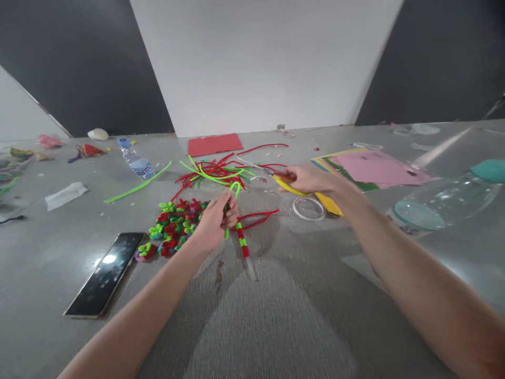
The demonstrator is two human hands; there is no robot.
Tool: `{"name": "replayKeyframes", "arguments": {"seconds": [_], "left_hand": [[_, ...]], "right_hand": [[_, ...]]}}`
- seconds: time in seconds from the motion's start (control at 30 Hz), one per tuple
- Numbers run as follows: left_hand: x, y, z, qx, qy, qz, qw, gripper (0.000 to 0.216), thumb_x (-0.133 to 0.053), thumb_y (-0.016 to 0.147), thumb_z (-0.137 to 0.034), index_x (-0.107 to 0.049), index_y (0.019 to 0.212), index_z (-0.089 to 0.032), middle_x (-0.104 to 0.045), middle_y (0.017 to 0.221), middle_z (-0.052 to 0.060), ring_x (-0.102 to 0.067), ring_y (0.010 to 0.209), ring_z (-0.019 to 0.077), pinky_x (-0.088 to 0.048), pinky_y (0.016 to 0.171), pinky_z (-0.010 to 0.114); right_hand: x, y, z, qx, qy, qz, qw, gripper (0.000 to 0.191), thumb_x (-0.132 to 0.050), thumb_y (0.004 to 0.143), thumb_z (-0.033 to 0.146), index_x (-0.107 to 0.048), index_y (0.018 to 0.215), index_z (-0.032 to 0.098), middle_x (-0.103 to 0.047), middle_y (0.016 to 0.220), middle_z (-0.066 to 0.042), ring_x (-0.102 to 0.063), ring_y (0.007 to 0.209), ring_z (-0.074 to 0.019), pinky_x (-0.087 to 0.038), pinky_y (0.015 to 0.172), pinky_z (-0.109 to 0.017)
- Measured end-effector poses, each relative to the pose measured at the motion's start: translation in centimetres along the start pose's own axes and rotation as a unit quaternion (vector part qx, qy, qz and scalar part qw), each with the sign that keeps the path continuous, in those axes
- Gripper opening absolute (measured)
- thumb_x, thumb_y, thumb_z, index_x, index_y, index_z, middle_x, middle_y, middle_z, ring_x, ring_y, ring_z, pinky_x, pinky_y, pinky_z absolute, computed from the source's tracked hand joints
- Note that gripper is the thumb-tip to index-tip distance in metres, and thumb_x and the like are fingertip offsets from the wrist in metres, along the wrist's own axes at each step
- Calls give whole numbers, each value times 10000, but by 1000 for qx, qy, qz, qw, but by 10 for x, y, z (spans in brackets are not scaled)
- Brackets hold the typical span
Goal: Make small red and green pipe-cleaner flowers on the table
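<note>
One bent, fuzzy green stem [235, 184] seems pinched steady in the left hand [218, 220]; the right hand [310, 180] grips yellow-handled metal scissors [290, 186]; cutting would need them closer.

From here the stems [215, 171] look fuzzy, the scissors [286, 185] metal-bladed, the phone [105, 276] glossy, 2 bottles [445, 197] clear plastic.

Your left hand [221, 218] pinches a bright green fuzzy stem [235, 186], bent into a rounded loop above your fingers. Your right hand [302, 179] grips the scissors [291, 187], yellow on the lower handle, metal blades aimed left over the heaped stems; whether the blades are parted is unclear. Below your left fingers, a red-and-green banded stick [243, 244] slants, its pale end toward you.
</note>
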State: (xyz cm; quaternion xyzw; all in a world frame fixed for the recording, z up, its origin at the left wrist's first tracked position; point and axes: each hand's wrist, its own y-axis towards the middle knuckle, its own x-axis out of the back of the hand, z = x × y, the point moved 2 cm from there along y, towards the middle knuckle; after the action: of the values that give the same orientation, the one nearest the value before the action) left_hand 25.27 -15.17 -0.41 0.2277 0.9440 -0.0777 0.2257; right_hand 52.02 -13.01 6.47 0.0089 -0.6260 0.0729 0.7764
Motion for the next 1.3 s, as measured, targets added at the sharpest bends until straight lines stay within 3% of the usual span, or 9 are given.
{"name": "replayKeyframes", "arguments": {"seconds": [0.13, 0.27, 0.37, 0.5, 0.63, 0.8, 1.03, 1.2, 1.3], "left_hand": [[3, 1, 2, 3, -8, -42, 999, 475, -723, 948, -496, -456, 712, -183, -337, 566, -86, -260, 429, 36, -198, 405, 166], [9, 3, 2, 8, -16, -93, 996, 466, -727, 950, -480, -460, 710, -182, -358, 558, -88, -248, 411, 27, -193, 397, 169], [13, 4, 2, 11, -21, -127, 992, 459, -706, 968, -468, -463, 706, -181, -363, 551, -89, -243, 400, 24, -188, 391, 172], [15, 4, 1, 8, -27, -151, 988, 459, -686, 983, -463, -465, 699, -179, -368, 556, -86, -249, 400, 23, -195, 391, 176], [14, 3, 1, 3, -28, -153, 988, 474, -718, 956, -483, -458, 696, -184, -358, 564, -87, -236, 400, 24, -187, 391, 178], [11, 3, 3, 5, -18, -146, 989, 479, -736, 940, -493, -466, 695, -181, -353, 554, -89, -231, 398, 23, -175, 391, 173], [4, 0, 2, 7, -7, -122, 992, 448, -670, 1001, -419, -490, 679, -165, -361, 548, -78, -243, 400, 22, -181, 400, 170], [3, 0, 2, 12, -6, -112, 994, 437, -646, 1017, -385, -487, 676, -164, -364, 546, -78, -234, 396, 22, -179, 397, 166], [4, 1, 3, 19, -9, -110, 994, 449, -634, 1024, -377, -466, 663, -169, -350, 537, -81, -214, 390, 23, -160, 388, 170]], "right_hand": [[12, -11, 7, -5, -40, -52, 998, 292, -657, 851, 301, -717, 1122, 211, -779, 1102, -122, -691, 869, -260, -469, 733, -369], [16, -20, 24, 0, -100, -88, 991, 296, -725, 827, 428, -715, 1011, 195, -766, 1049, -156, -668, 930, -313, -457, 819, -425], [21, -26, 42, 17, -161, -120, 979, 357, -729, 843, 478, -704, 1009, 163, -759, 1069, -167, -665, 941, -307, -455, 857, -426], [24, -33, 61, 39, -163, -132, 977, 334, -732, 856, 497, -712, 973, 184, -762, 1051, -149, -658, 921, -303, -456, 839, -422], [19, -36, 69, 50, -148, -138, 978, 312, -786, 828, 469, -715, 965, 198, -744, 1032, -144, -646, 978, -331, -455, 895, -450], [12, -34, 71, 38, -37, -157, 986, 272, -850, 764, 389, -655, 851, 219, -688, 934, -146, -609, 1035, -364, -448, 892, -458], [3, -32, 74, 23, -85, -147, 985, 271, -810, 781, 349, -573, 769, 217, -698, 892, -160, -628, 871, -347, -447, 763, -461], [0, -31, 71, 20, -23, -154, 988, 290, -824, 760, 286, -544, 713, 228, -661, 807, -128, -611, 910, -338, -439, 802, -451], [-1, -31, 71, 17, 5, -148, 989, 248, -818, 758, 272, -578, 728, 218, -677, 855, -152, -627, 947, -364, -432, 837, -477]]}}
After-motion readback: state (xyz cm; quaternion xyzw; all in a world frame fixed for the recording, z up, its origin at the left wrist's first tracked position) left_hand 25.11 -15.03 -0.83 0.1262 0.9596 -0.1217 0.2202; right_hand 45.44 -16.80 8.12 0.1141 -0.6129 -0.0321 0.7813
